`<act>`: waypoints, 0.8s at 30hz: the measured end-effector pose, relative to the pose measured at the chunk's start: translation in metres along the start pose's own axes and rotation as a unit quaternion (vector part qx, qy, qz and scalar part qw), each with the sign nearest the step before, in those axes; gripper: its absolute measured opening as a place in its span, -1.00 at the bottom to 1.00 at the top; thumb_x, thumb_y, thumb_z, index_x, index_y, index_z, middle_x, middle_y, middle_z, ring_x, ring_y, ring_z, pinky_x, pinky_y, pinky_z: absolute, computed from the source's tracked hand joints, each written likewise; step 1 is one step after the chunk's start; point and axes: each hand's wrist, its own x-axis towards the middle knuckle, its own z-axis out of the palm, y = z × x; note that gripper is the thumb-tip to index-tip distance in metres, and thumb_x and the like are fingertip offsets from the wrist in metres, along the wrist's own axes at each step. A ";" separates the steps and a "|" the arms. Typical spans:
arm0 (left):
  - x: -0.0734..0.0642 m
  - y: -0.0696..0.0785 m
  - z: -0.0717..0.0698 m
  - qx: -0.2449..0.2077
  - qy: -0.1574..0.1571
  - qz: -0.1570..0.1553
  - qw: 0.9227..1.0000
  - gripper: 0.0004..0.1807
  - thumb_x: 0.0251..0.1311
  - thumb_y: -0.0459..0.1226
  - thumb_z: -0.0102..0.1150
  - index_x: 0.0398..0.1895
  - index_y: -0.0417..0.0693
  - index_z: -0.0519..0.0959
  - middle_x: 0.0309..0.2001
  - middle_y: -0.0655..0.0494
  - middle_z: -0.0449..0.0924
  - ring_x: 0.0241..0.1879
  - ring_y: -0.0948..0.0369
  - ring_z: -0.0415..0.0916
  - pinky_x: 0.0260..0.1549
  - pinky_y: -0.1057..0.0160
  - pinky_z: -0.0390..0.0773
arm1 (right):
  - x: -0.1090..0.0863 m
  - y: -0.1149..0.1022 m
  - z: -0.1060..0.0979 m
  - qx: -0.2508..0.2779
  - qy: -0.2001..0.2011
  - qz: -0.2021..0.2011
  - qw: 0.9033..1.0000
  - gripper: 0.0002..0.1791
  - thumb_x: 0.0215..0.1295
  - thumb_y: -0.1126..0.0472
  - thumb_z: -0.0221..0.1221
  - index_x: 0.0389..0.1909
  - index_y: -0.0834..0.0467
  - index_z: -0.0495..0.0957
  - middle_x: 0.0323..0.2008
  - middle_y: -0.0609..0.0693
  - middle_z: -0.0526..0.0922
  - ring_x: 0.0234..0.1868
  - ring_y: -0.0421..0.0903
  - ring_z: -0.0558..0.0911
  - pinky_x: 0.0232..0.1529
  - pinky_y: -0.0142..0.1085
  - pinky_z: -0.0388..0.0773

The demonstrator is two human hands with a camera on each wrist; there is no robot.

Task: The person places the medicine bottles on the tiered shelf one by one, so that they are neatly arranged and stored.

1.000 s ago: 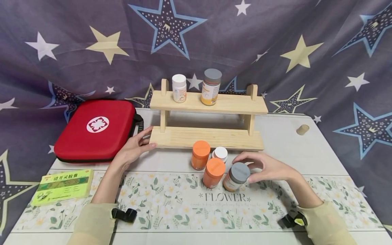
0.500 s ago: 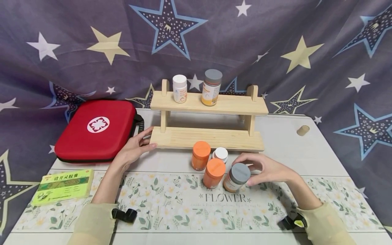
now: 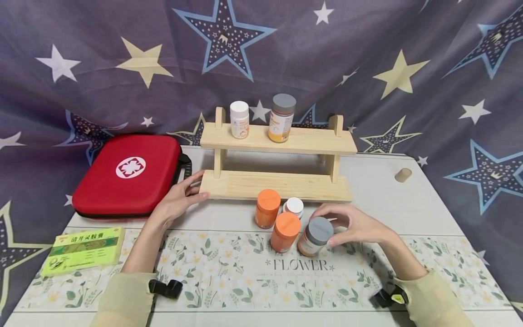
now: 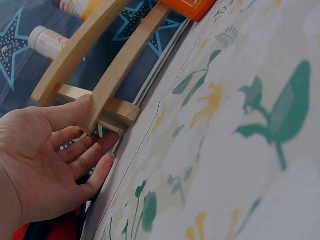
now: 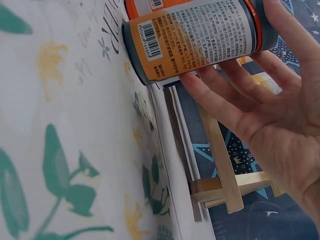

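My left hand [image 3: 178,200] holds the left end of the lower board of a two-tier wooden shelf [image 3: 278,185], thumb at the front and fingers curled behind. In the left wrist view the thumb presses on the shelf board [image 4: 107,82]. My right hand [image 3: 359,225] grips a grey-capped pill bottle [image 3: 312,243] from its right side. Its barcoded orange and white label faces the right wrist camera, and the bottle [image 5: 195,37] tilts slightly. Close beside it stand two orange pill bottles [image 3: 284,234] and a small white-capped bottle [image 3: 294,206], partly hidden.
A white bottle [image 3: 239,120] and another grey-capped bottle [image 3: 282,119] stand on the upper board. At left lie a red first-aid case [image 3: 122,181] and a yellow-green medicine box [image 3: 83,250]. A small tan cylinder [image 3: 403,175] sits at the back right.
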 end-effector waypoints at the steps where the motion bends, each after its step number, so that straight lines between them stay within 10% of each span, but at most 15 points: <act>1: 0.000 0.000 0.000 0.001 0.000 -0.001 1.000 -0.08 0.39 -0.24 0.26 0.69 0.16 -0.02 0.62 -0.13 0.10 0.45 -0.12 0.37 0.00 0.56 0.44 | -0.001 0.000 0.000 0.003 0.003 0.002 1.000 -0.38 0.11 0.49 0.42 0.24 0.19 0.54 0.13 -0.07 0.65 0.14 -0.22 0.64 0.20 -0.26 0.62; 24: -0.001 0.001 0.000 0.005 0.000 -0.005 1.000 -0.08 0.39 -0.23 0.27 0.69 0.16 -0.03 0.62 -0.13 0.10 0.44 -0.12 0.38 0.01 0.56 0.44 | -0.006 -0.017 -0.036 -0.025 0.054 -0.004 0.998 -0.43 0.13 0.54 0.33 0.20 0.27 0.54 0.09 -0.09 0.68 0.04 -0.23 0.69 0.03 -0.26 0.70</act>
